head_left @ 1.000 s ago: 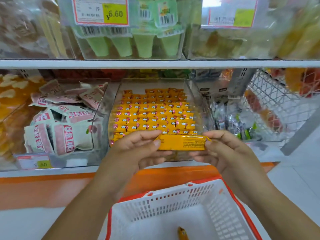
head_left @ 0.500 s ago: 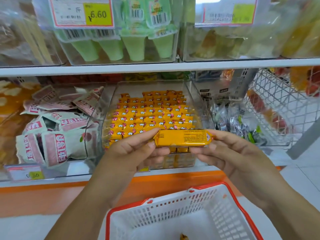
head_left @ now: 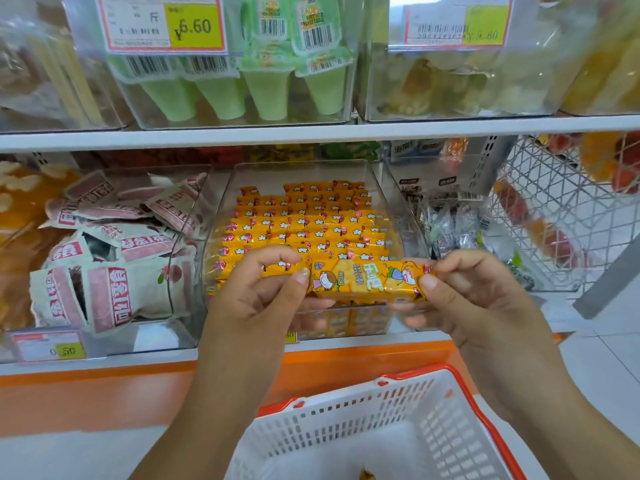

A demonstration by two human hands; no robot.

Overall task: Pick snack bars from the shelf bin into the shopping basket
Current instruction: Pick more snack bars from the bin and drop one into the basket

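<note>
A yellow snack bar (head_left: 367, 280) with cartoon print is held level in front of the shelf. My left hand (head_left: 259, 292) pinches its left end and my right hand (head_left: 464, 296) pinches its right end. Behind it a clear shelf bin (head_left: 384, 188) holds several rows of the same yellow snack bars (head_left: 304, 220). Below my hands sits the white shopping basket (head_left: 346, 420) with a red rim; a small yellow piece of a bar (head_left: 366, 475) shows at its bottom edge.
A bin of pink and white packets (head_left: 104, 258) stands to the left, a bin of dark wrapped snacks (head_left: 460, 223) to the right, then a white wire rack (head_left: 554, 209). Green cups (head_left: 266, 91) fill a bin on the upper shelf. An orange ledge (head_left: 86, 393) runs below.
Both hands have turned the bar so its printed face now points at me, and lifted it slightly. The view has shifted down and closer to the shelf.
</note>
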